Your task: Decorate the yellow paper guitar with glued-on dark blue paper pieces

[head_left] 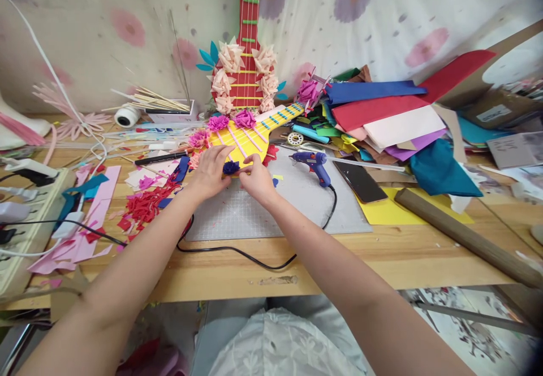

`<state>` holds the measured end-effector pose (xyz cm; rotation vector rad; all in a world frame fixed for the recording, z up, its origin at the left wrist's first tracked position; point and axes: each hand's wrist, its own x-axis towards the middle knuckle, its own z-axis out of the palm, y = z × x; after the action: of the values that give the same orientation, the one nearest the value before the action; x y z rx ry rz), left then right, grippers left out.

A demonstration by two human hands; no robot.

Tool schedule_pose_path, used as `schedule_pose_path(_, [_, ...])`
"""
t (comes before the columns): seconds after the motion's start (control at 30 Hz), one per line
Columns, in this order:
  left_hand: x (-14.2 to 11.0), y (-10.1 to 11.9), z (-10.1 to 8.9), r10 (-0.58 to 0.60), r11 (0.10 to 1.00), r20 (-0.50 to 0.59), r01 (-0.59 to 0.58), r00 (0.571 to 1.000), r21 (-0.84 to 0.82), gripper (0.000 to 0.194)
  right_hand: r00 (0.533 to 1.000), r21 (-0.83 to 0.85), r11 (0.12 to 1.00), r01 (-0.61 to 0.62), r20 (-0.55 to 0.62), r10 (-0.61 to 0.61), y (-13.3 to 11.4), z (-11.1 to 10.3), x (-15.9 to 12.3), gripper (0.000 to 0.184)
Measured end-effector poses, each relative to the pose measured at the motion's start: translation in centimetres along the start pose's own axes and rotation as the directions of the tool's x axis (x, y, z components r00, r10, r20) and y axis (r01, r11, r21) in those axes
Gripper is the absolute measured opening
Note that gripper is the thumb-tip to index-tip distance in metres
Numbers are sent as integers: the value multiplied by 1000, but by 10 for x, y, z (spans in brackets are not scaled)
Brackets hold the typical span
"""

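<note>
A yellow paper guitar [258, 137] with pink strips and a blue-marked neck lies tilted on the grey cutting mat [229, 217]. Pink and magenta paper flowers [219, 123] line its upper left rim. At its near edge sits a dark blue paper flower [231, 167], between my two hands. My left hand [210, 171] lies over the guitar's lower left edge, fingers bent across the top, thumb low beside the blue flower. On the flower's right, my right hand [258, 180] has its fingers curled at the guitar's near edge; its fingertips are partly hidden.
A blue glue gun [314, 164] rests on the mat, its black cord looping along the table front. A phone [360, 181] and stacked coloured paper [382, 110] lie right. Red paper scraps [150, 203] and a power strip [38, 229] are left. Behind stands a red guitar [248, 85].
</note>
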<state>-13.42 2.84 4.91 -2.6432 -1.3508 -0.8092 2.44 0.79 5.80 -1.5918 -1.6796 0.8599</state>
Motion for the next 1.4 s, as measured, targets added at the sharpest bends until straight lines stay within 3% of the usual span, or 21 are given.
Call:
schedule_pose_path(0.23, [-2,-1,-2,35,999,7,-35,999,13,71,999,40,998,51,-13,-51,6,1,0,32])
schedule_pose_path(0.37, [-1,-2,-9,-13,1000,11,12,1000,5,73,998,79,995,58,-28,-56,12,-8,1,32])
schedule_pose_path(0.43, [0,-4,-15,-46,999,-27,46,999,-14,73,998,82,995,58,-33,-56,18,-17,1,32])
schedule_pose_path(0.5, [2,-9,-22,-123,992,-133,117,983,-50,72,998,68,996,56,-46,-53,26,-28,1,32])
schedule_pose_path(0.57, [5,-16,-28,-255,967,-293,236,921,-101,67,996,47,997,61,-67,-58,36,-39,-1,30])
schedule_pose_path(0.63, [8,-19,-30,-380,925,-430,343,819,-165,61,994,28,997,67,-86,-64,47,-51,-2,27])
schedule_pose_path(0.67, [10,-17,-30,-423,905,-475,378,771,-193,56,993,16,998,66,-96,-64,52,-57,-2,24])
schedule_pose_path(0.73, [13,-4,-25,-462,886,-506,408,728,-222,47,991,-24,998,62,-114,-65,63,-66,-2,19])
schedule_pose_path(0.77, [14,7,-20,-462,886,-500,407,732,-223,42,991,-57,997,58,-116,-64,68,-70,-1,15])
schedule_pose_path(0.87, [14,53,5,-356,934,-376,308,856,-183,36,995,-198,979,45,-75,-61,81,-75,4,8])
schedule_pose_path(0.93, [13,83,28,-206,964,-181,168,962,-204,35,997,-284,957,67,-26,-77,87,-74,7,10])
schedule_pose_path(0.97, [12,94,39,-152,964,-82,129,985,-231,35,995,-314,945,94,-1,-99,89,-72,8,12])
schedule_pose_path(1.07, [11,110,65,-197,952,78,210,977,-221,34,982,-359,914,189,64,-178,94,-67,9,17])
schedule_pose_path(1.13, [12,108,74,-271,936,112,289,956,-200,28,975,-366,903,224,88,-206,96,-64,9,18])
schedule_pose_path(1.4, [13,98,76,-351,885,153,381,924,-268,2,969,-331,911,246,100,-225,103,-64,7,9])
